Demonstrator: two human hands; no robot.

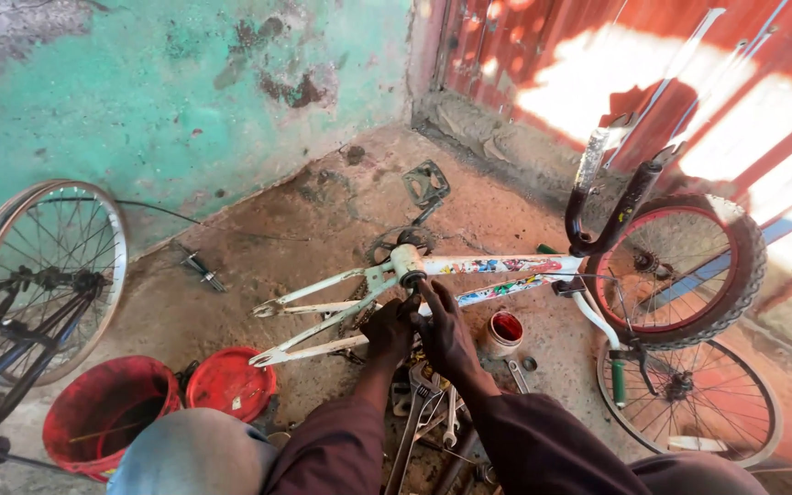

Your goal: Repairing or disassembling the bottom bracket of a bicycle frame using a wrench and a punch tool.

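Both hands work at the bottom bracket (407, 266) of a white bike frame (469, 270) lying on the dirt floor at picture centre. The left hand (389, 332) is curled shut around the frame's lower part just below the bracket; what it grips beyond that I cannot tell. The right hand (444, 335) reaches up at 12 o'clock, fingertips (417, 286) pressed together on the bracket's dark end. Spanners (428, 403) lie at 6 o'clock between the forearms. A small red tin (505, 332) sits at 3 o'clock of the hands, a red bucket (107, 412) and red lid (229, 382) at 8 o'clock, and a tyred wheel (685, 270) at 2 o'clock.
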